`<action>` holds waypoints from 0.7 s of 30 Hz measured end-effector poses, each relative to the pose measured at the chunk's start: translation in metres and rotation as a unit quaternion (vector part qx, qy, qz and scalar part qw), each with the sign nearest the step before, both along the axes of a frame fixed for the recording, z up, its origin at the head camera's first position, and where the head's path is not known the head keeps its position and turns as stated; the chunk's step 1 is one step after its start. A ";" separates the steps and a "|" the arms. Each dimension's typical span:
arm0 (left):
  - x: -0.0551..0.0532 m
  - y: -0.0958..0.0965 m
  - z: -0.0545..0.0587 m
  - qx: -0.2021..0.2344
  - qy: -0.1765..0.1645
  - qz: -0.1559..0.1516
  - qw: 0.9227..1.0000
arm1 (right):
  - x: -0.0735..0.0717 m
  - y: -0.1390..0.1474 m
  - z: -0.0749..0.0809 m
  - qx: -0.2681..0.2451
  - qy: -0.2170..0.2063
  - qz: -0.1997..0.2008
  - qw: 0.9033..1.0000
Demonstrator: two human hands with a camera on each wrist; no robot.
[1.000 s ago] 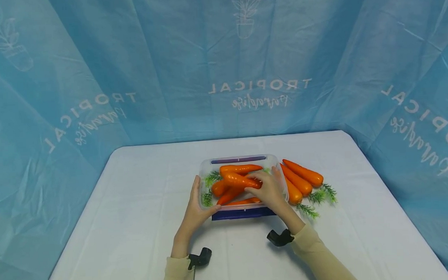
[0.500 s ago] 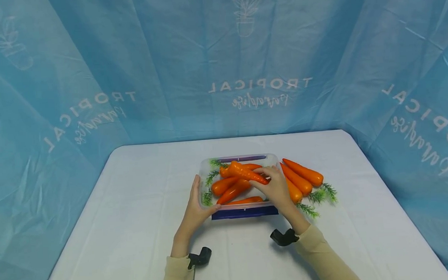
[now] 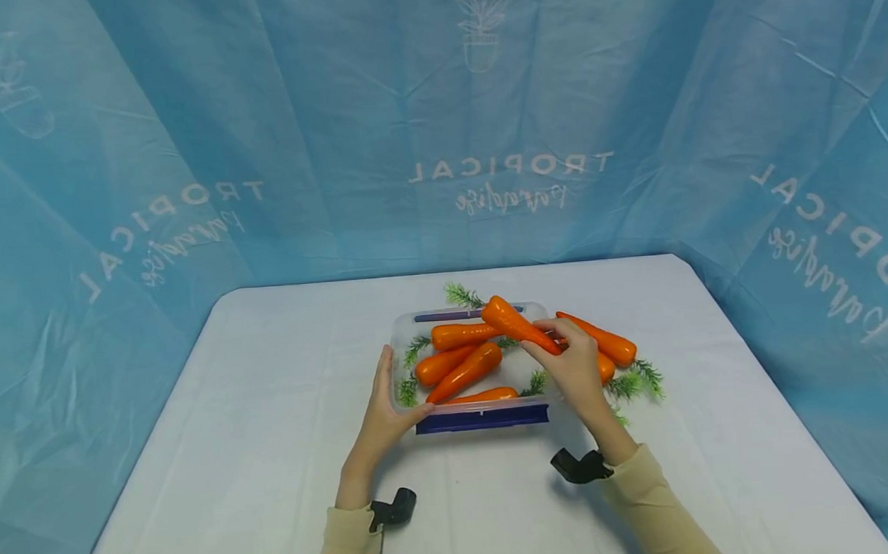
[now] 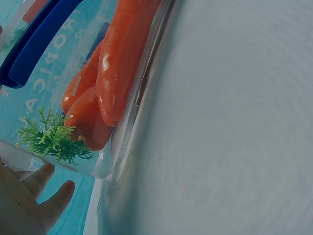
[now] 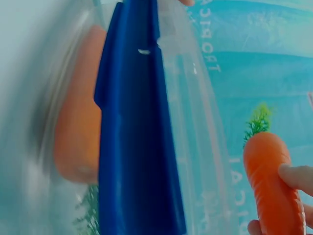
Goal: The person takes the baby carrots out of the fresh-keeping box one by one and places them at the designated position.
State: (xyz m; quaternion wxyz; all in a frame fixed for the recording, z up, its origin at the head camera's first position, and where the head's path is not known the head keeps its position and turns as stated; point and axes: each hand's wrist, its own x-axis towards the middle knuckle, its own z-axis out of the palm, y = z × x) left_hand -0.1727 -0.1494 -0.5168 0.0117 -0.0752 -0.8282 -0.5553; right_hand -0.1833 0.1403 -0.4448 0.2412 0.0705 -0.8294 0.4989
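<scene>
An orange carrot [image 3: 519,323] with a feathery green top [image 3: 463,296] is pinched near its tip by my right hand [image 3: 578,369], raised over the back right of a clear plastic box. In the right wrist view, fingers and thumb lie on both sides of the carrot [image 5: 270,169]. The box [image 3: 482,421] has blue latches and holds several carrots [image 3: 466,373] with green tops. My left hand [image 3: 381,408] rests on the box's left front corner, thumb on the front rim and fingers straight along the left wall. The left wrist view shows its fingertips [image 4: 61,196] beside the wall.
To the right of the box, more carrots [image 3: 616,345] lie on the white table [image 3: 273,450], partly hidden by my right hand. Light blue curtains [image 3: 363,123] with printed lettering hang behind the table and at both sides.
My right hand has lifted the carrot from the pile in the box, up and to the right, so its green top now shows above the back rim. The left hand has stayed in place.
</scene>
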 end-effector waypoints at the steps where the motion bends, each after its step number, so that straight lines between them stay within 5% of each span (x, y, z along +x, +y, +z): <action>1: 0.000 0.000 0.000 0.000 -0.001 0.001 1.000 | 0.000 0.003 0.001 -0.006 0.000 -0.007 1.000; 15: -0.001 0.001 -0.002 -0.001 -0.002 0.000 1.000 | 0.000 0.047 -0.004 -0.051 0.033 -0.128 0.990; 21: -0.001 0.000 -0.003 -0.003 -0.004 0.002 1.000 | 0.000 0.058 -0.013 -0.044 0.010 -0.181 0.983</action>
